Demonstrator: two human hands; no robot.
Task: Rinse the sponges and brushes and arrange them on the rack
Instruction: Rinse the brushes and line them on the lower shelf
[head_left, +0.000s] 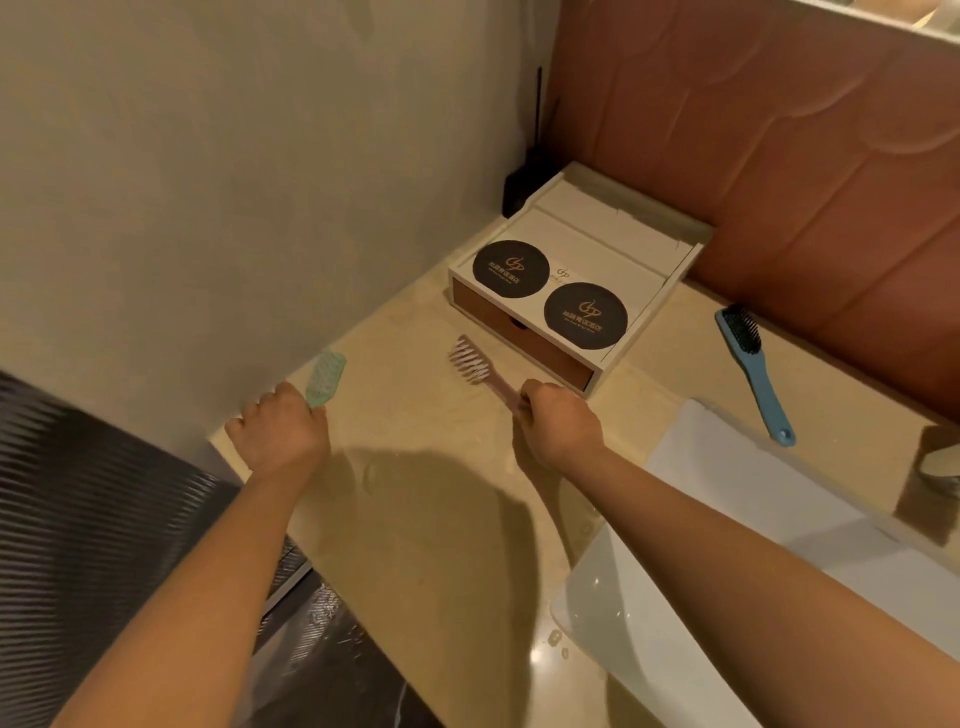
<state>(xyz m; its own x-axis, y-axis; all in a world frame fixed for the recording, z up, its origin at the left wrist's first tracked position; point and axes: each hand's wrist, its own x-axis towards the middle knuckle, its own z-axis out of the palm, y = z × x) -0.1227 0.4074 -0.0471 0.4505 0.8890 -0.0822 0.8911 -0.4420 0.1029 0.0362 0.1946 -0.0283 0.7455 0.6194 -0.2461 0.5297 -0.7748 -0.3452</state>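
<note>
Each hand holds one brush over the counter, ready to go to the sink.

The white shiny sink is nearest, low on the right, so both brushes should go there for a rinse. The left hand is curled round the bottom end of the pale green flat brush with a bumpy face, near the wall. The right hand is closed tight round the handle of the pink plastic brush with wide curved teeth, whose teeth sit low over the smooth tan counter. I think a firm hold low on each handle helps, so wet brushes do not slip. Just behind is the white box tray with two round black mats. Farther right, the blue long-handled brush with black bristles lies alone, waiting its turn. I cannot tell where the rack is.
</note>
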